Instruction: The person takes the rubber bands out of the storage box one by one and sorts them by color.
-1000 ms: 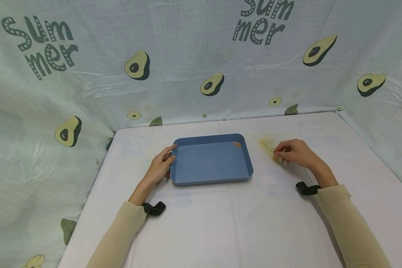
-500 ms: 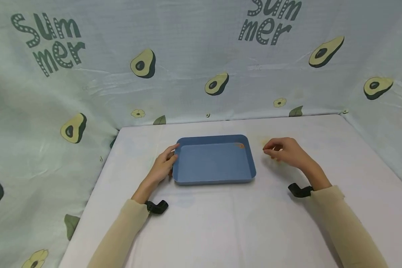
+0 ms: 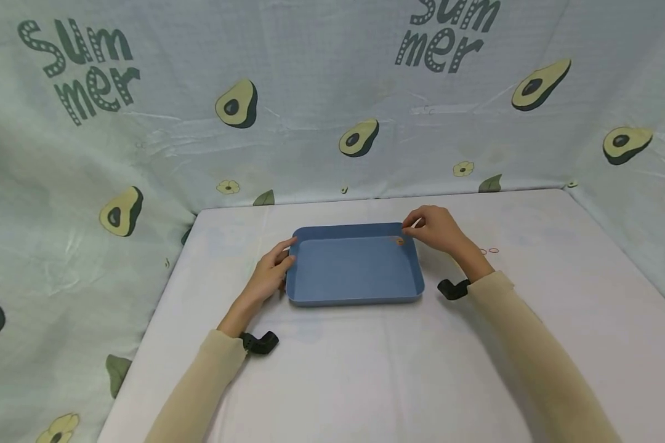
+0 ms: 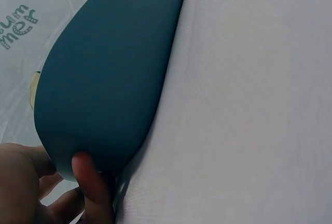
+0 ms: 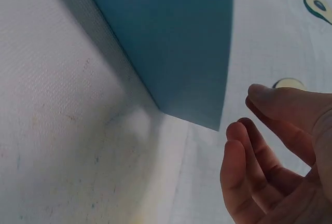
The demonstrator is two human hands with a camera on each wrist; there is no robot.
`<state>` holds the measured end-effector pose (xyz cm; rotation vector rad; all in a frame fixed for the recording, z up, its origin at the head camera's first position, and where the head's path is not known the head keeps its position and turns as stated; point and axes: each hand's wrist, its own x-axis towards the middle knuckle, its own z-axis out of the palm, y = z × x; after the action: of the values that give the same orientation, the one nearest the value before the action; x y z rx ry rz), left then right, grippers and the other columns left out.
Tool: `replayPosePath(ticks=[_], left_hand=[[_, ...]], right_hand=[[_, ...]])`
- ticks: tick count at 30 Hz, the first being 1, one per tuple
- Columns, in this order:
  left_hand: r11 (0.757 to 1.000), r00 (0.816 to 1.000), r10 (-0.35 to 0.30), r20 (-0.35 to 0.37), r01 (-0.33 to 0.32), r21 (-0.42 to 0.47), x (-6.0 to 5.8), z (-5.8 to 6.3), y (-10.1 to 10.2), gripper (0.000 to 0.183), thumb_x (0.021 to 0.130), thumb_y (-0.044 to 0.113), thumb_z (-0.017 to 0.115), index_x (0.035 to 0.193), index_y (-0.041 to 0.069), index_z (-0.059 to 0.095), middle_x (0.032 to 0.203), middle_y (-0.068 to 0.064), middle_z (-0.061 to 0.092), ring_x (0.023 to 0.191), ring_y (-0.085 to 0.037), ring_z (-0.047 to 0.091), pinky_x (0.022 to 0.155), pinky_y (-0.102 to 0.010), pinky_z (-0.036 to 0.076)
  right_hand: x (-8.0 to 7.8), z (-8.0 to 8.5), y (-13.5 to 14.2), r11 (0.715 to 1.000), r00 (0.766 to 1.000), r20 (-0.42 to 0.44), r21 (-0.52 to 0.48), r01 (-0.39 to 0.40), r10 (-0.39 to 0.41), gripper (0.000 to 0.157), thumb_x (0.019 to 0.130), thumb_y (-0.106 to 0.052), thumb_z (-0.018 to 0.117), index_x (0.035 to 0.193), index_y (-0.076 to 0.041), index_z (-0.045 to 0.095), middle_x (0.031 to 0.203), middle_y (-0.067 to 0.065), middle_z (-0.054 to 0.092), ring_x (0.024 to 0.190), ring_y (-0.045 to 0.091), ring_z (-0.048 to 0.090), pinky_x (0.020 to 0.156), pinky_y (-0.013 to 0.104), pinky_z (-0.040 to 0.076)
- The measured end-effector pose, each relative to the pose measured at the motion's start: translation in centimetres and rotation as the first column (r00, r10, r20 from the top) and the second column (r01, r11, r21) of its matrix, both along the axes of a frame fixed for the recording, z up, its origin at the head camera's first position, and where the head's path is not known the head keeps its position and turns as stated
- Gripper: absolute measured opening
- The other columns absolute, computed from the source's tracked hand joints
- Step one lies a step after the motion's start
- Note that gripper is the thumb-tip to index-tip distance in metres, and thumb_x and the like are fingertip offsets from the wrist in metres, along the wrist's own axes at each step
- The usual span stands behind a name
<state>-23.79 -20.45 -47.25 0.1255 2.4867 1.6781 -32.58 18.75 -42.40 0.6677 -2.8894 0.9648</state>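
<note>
A shallow blue tray (image 3: 354, 267) lies on the white-covered table. My left hand (image 3: 265, 278) grips its left end, and in the left wrist view the left fingers (image 4: 85, 175) curl at its rounded end. My right hand (image 3: 435, 229) is over the tray's back right corner, thumb and forefinger pinched together. A thin red rubber band showed at those fingertips earlier; the fingers now hide it. In the right wrist view the right hand (image 5: 285, 156) is beside the tray wall (image 5: 171, 42). A small orange ring-like thing (image 3: 399, 240) lies inside that corner.
Thin red rubber bands (image 3: 494, 250) lie on the table beyond my right wrist, partly hidden by it. A printed cloth (image 3: 310, 80) hangs behind the table (image 3: 354, 375) and along both sides.
My right hand has moved left from the table right of the tray to its back right corner, uncovering red rubber bands behind the wrist. My left hand keeps its place on the tray.
</note>
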Motion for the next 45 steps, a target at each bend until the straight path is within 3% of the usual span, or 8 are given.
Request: replayPosePath(ticks=[7,12,15,22,27,31,37,45], left_hand=[[1.0,1.0,0.005,0.002,-0.005,-0.01,0.1,0.1,0.0,0.049,0.112,0.028,0.047,0.16,0.032,0.039,0.164,-0.019,0.04,0.133,-0.034,0.054,0.059,-0.029,0.052],[1.0,1.0,0.004,0.011,-0.004,0.0,0.2,-0.1,-0.1,0.049,0.112,0.028,0.047,0.16,0.034,0.039,0.164,-0.018,0.039,0.132,-0.034,0.054,0.059,-0.03,0.052],[1.0,1.0,0.001,0.007,-0.001,0.006,0.3,-0.2,-0.2,0.049,0.112,0.028,0.047,0.16,0.034,0.039,0.165,-0.018,0.039,0.134,-0.035,0.053,0.06,-0.03,0.052],[1.0,1.0,0.004,-0.013,-0.004,-0.015,0.4,-0.3,-0.3,0.049,0.112,0.03,0.047,0.16,0.033,0.039,0.165,-0.019,0.038,0.146,-0.035,0.045,0.07,-0.028,0.051],[1.0,1.0,-0.015,-0.027,0.014,-0.014,0.2,-0.5,-0.3,0.05,0.112,0.029,0.046,0.161,0.03,0.038,0.165,-0.021,0.036,0.15,-0.036,0.041,0.07,-0.029,0.05],[1.0,1.0,-0.008,-0.013,0.008,-0.001,0.1,-0.3,-0.3,0.05,0.112,0.03,0.047,0.161,0.031,0.038,0.165,-0.019,0.038,0.142,-0.035,0.048,0.065,-0.029,0.051],[1.0,1.0,-0.007,0.002,0.007,0.007,0.2,-0.2,-0.2,0.05,0.112,0.03,0.047,0.161,0.032,0.038,0.165,-0.018,0.039,0.132,-0.034,0.054,0.06,-0.029,0.051],[1.0,1.0,-0.004,0.0,0.004,0.01,0.1,-0.1,0.0,0.05,0.112,0.029,0.048,0.16,0.032,0.039,0.164,-0.017,0.04,0.133,-0.033,0.053,0.059,-0.029,0.051]], right_hand=[[-0.5,-0.8,-1.2,0.995,0.999,-0.045,0.093,0.029,-0.025,0.014,0.094,-0.013,0.076,0.098,-0.001,0.082,0.125,0.023,0.064,0.116,0.038,0.06,0.095,0.054,0.052],[-0.6,-1.3,-1.8,0.984,0.999,-0.031,0.175,0.042,-0.037,0.014,0.092,-0.017,0.078,0.094,-0.005,0.084,0.126,0.019,0.068,0.12,0.035,0.06,0.092,0.053,0.055],[-0.6,-1.3,-2.2,0.975,0.998,-0.021,0.212,0.067,-0.064,0.013,0.09,-0.019,0.08,0.09,-0.007,0.085,0.121,0.015,0.07,0.112,0.032,0.063,0.084,0.05,0.057],[-0.8,-1.6,-2.9,0.967,0.996,0.01,0.24,0.081,-0.086,0.009,0.09,-0.015,0.08,0.09,-0.007,0.084,0.092,0.009,0.08,0.075,0.021,0.069,0.067,0.039,0.056],[-0.8,-2.0,-2.9,0.962,0.997,0.023,0.263,0.069,-0.078,0.012,0.092,-0.015,0.077,0.094,-0.004,0.083,0.089,0.01,0.079,0.071,0.02,0.068,0.065,0.039,0.056],[-0.9,-2.1,-2.7,0.965,0.998,0.028,0.259,0.052,-0.061,0.012,0.093,-0.015,0.077,0.093,-0.004,0.081,0.102,0.012,0.076,0.079,0.023,0.067,0.068,0.04,0.055],[-0.7,-2.5,-2.3,0.977,0.999,0.025,0.213,0.028,-0.034,0.016,0.094,-0.019,0.076,0.094,-0.003,0.081,0.131,0.019,0.065,0.119,0.036,0.062,0.09,0.051,0.054],[-0.6,-3.0,-1.5,0.996,0.999,-0.011,0.087,0.034,-0.033,0.015,0.093,-0.018,0.078,0.091,-0.004,0.082,0.132,0.022,0.065,0.126,0.039,0.059,0.101,0.055,0.05]])
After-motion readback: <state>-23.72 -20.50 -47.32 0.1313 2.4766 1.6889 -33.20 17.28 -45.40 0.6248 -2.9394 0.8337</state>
